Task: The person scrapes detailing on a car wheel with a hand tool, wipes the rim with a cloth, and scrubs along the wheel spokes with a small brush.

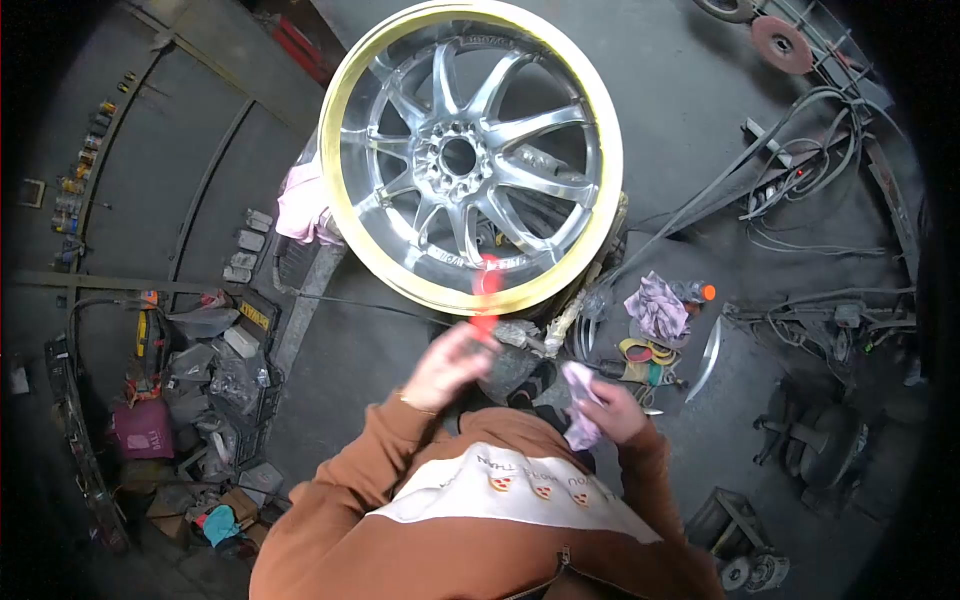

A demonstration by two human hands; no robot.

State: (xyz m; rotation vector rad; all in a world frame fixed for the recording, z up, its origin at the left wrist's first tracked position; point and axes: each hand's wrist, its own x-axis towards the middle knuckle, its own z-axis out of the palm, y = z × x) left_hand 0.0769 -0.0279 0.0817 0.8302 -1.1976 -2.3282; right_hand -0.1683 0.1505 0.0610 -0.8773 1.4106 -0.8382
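A silver multi-spoke wheel rim point(607, 150) with a yellow band round its edge faces up in front of me. My left hand point(452, 368) is just below the rim's near edge, its fingers closed on a red object point(486, 290), which is blurred and reaches over the rim's lower edge. What the red object is cannot be made out. To the right, near my body, my right hand point(614, 410) grips a pale pink cloth point(580, 405). Another pink cloth point(303, 205) hangs at the left side of the wheel.
Right of the wheel lie a crumpled cloth point(658, 306), a bottle with an orange cap point(708, 292), yellow tape point(636, 350) and a power tool point(640, 373). Cables point(720, 190) run at upper right. A cluttered crate point(262, 385) stands at left.
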